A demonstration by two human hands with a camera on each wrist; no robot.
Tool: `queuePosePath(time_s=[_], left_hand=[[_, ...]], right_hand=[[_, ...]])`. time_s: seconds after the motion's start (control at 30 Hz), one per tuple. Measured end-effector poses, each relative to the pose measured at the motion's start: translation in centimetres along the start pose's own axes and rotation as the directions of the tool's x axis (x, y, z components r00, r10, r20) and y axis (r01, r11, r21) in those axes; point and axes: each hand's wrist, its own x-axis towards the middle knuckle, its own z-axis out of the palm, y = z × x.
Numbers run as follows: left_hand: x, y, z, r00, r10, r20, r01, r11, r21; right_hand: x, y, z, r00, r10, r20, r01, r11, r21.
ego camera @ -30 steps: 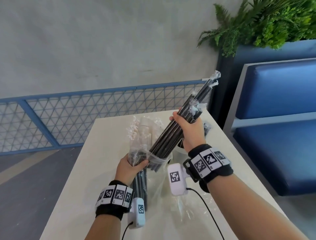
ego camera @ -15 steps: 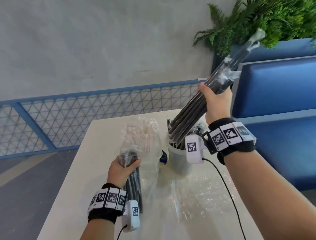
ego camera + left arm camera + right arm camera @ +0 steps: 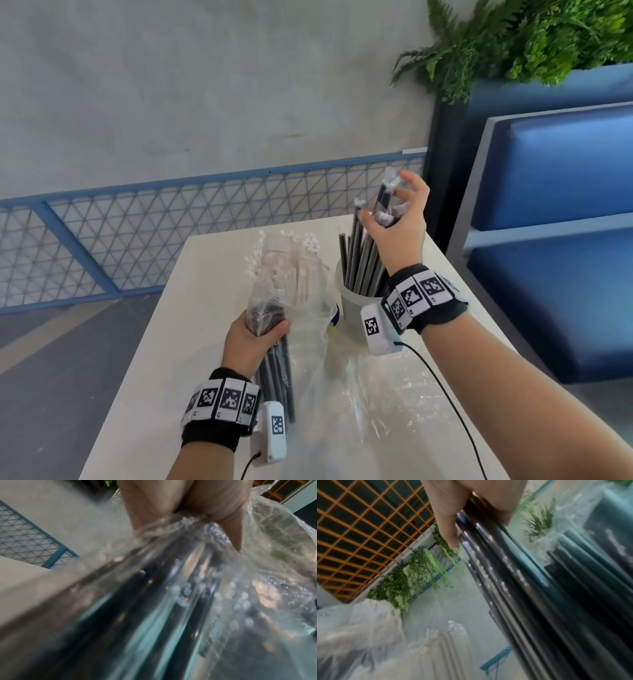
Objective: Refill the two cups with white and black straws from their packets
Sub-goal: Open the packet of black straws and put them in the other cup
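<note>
On the table (image 3: 191, 342) a cup (image 3: 351, 308) stood toward the right, with straws (image 3: 363, 260) upright in it. Just left of it lay a packet (image 3: 294, 274) of other straws — nearer the front edge, a second packet (image 3: 274, 342) lay lengthwise. Behind the table ran a railing (image 3: 171, 222); right of it, a bench (image 3: 548, 240).

blue bench (image 3: 555, 240) – fern planter (image 3: 534, 37) – mesh railing (image 3: 137, 233) by grey wall (image 3: 205, 85).

A grey concrete wall (image 3: 171, 85) rises behind a blue mesh railing (image 3: 137, 233). Beyond the white tabletop's (image 3: 212, 274) right edge stands a blue padded bench (image 3: 555, 212), with green ferns (image 3: 513, 41) in a planter above.
</note>
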Motion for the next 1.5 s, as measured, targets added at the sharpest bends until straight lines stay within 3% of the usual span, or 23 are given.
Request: queuePosePath(time_s=[0.07,0.13,0.27,0.37,0.43,0.47,0.53,0.63,0.87,1.0,1.07,1.13,1.2,1.3,1.4,1.5], left_hand=[[0.0,-0.1,0.0,1.000,-0.011,0.002,0.011,1.000,-0.004],[0.0,-0.2,0.0,1.000,-0.012,0.005,0.012,1.000,-0.001],[0.2,-0.5,0.0,1.000,-0.017,0.005,0.017,1.000,-0.001],[0.2,-0.5,-0.1,1.000,-0.015,0.012,0.015,1.000,-0.008],[0.2,-0.5,-0.2,1.000,-0.013,0.012,0.013,1.000,-0.006],[0.3,-0.4,-0.3,1.000,-0.013,0.011,0.013,1.000,-0.005],[0.4,-0.3,-0.3,1.000,-0.010,0.006,0.010,1.000,-0.010],[0.5,-0.3,-0.3,1.000,-0.011,0.006,0.011,1.000,-0.017],[0.7,-0.5,-0.3,1.000,0.008,0.024,-0.007,1.000,-0.018],[0.8,-0.4,-0.6,0.999,0.024,0.021,-0.023,0.999,-0.048],[0.7,-0.4,-0.8,0.999,0.038,0.021,-0.037,0.997,-0.067],[0.6,-0.3,-0.8,0.998,0.054,0.016,-0.052,0.995,-0.085],[0.6,-0.3,-0.8,0.998,0.061,0.013,-0.059,0.993,-0.105],[0.5,-0.1,-0.6,0.995,0.100,0.030,-0.096,0.990,-0.099],[0.0,-0.1,-0.6,0.987,0.138,0.080,-0.125,0.980,-0.153],[-0.4,-0.5,-0.9,0.965,0.183,0.188,-0.145,0.969,-0.198]], right_hand=[[-0.2,0.3,0.5,0.992,-0.111,0.061,0.115,0.991,-0.065],[-0.6,1.2,1.1,0.975,-0.134,0.179,0.171,0.964,-0.205],[-1.3,3.6,1.5,0.942,0.023,0.334,0.133,0.891,-0.435],[-1.8,4.4,1.3,0.904,0.038,0.426,0.251,0.759,-0.601],[-2.1,4.3,0.7,0.930,-0.127,0.344,0.333,0.688,-0.645],[-2.3,4.0,0.3,0.948,-0.180,0.264,0.314,0.677,-0.666],[-2.5,3.9,-0.5,0.982,-0.122,0.146,0.188,0.729,-0.658],[-2.8,4.8,-1.0,0.976,0.102,0.194,0.024,0.831,-0.556],[-2.7,6.2,-0.6,0.949,0.137,0.282,0.039,0.841,-0.540],[-2.7,5.0,-0.4,0.956,0.064,0.287,0.089,0.868,-0.488],[-3.3,3.3,-0.4,0.979,-0.112,0.171,0.183,0.850,-0.493],[-4.4,0.6,-0.1,0.943,-0.320,0.087,0.330,0.878,-0.346],[-6.2,-1.5,0.8,0.898,-0.361,0.252,0.411,0.893,-0.182],[-9.1,-1.5,3.0,0.775,-0.208,0.597,0.375,0.911,-0.170],[-10.4,-0.4,4.2,0.684,0.009,0.729,0.245,0.939,-0.241],[-10.9,0.1,4.6,0.618,0.065,0.784,0.240,0.933,-0.266]])
